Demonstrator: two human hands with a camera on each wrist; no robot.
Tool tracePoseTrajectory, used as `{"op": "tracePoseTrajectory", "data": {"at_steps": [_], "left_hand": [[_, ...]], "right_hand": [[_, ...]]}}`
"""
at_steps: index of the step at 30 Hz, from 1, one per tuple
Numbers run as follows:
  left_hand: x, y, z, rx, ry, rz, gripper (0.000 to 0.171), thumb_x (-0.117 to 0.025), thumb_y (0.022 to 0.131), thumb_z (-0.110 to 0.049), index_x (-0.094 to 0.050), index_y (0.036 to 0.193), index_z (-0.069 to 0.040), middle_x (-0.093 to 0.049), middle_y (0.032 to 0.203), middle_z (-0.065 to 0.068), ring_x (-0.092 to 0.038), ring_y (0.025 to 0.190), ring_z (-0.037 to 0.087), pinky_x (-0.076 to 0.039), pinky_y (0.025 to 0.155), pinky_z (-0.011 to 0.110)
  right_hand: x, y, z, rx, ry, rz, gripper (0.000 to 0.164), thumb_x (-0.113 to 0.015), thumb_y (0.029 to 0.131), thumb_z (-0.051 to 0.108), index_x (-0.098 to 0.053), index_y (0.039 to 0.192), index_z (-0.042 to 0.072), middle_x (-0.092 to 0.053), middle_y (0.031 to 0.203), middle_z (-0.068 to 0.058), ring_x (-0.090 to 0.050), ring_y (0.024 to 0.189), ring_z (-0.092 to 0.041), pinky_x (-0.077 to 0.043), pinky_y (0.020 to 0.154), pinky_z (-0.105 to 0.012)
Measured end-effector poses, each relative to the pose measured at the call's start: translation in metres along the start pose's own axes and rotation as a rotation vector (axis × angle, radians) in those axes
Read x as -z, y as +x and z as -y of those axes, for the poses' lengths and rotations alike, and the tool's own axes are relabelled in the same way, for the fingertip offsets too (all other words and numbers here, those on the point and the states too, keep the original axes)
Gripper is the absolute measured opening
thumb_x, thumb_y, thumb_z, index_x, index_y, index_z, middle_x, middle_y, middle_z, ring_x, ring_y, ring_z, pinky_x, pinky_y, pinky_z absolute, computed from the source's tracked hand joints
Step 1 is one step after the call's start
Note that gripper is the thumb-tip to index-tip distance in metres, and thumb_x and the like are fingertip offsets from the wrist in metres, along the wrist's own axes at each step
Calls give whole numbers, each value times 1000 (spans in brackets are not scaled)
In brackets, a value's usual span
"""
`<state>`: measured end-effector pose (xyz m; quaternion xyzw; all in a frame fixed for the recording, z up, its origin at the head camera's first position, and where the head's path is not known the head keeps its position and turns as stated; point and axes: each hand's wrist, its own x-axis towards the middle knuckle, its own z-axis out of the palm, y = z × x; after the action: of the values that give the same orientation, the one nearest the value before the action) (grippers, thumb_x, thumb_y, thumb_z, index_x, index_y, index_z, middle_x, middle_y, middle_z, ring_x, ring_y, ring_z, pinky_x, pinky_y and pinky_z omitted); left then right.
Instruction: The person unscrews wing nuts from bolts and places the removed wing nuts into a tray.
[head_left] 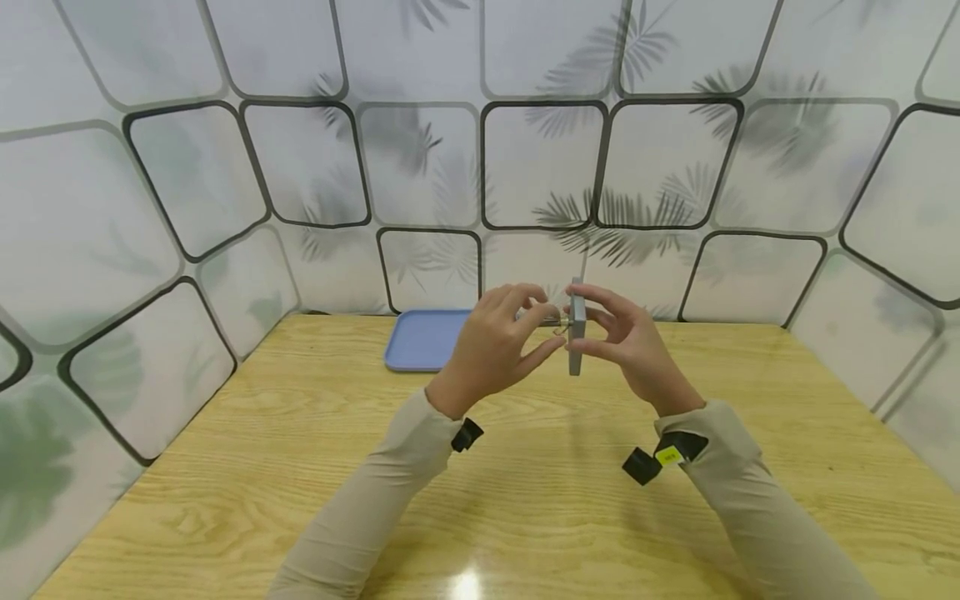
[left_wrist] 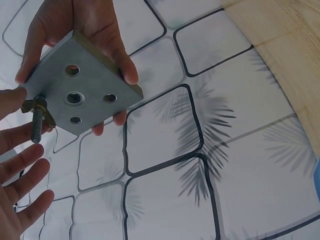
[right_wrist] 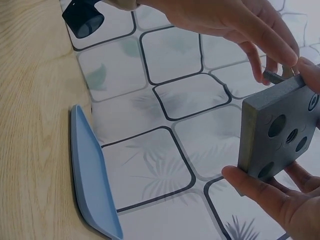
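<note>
My right hand [head_left: 633, 346] grips a square grey metal plate [left_wrist: 90, 85] by its edges, thumb on one side and fingers on the other. The plate is held up above the table, nearly edge-on in the head view. Several round holes run through it, the middle one threaded. A threaded bolt [left_wrist: 37, 127] sticks out near one corner, with a brass-coloured wing nut [left_wrist: 49, 119] on it close to the plate's face. My left hand [head_left: 495, 342] pinches the wing nut between thumb and forefinger, while its other fingers are spread apart.
A shallow blue tray [head_left: 420, 342] lies at the back of the wooden table [head_left: 300, 467], partly behind my left hand. Patterned cloth walls [head_left: 420, 175] stand along the back and both sides.
</note>
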<state>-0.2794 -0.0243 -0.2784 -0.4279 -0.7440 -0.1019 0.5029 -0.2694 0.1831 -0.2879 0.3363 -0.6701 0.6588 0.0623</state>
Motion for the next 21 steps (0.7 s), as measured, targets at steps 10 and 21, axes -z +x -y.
{"op": "tracePoseTrajectory", "data": {"at_steps": [10,21], "left_hand": [[1,0,1,31,21,21,17,-67,87,-29,-68,95,-13,-59,100,5,-57,84,19,-48,82,35],[0,1,4,65,48,-37,13,-66,88,-25,-68,92,-12,-60,97,5,-58,82,18,-49,80,35]], "right_hand": [[-2,0,-2,1,24,18,59,-65,83,-5,-47,137,9,-44,139,4,-51,122,-11,-54,84,-28],[-6,-1,-7,-40,20,16,60,-67,82,-3,-48,137,11,-40,143,5,-50,122,-10,-55,82,-26]]}}
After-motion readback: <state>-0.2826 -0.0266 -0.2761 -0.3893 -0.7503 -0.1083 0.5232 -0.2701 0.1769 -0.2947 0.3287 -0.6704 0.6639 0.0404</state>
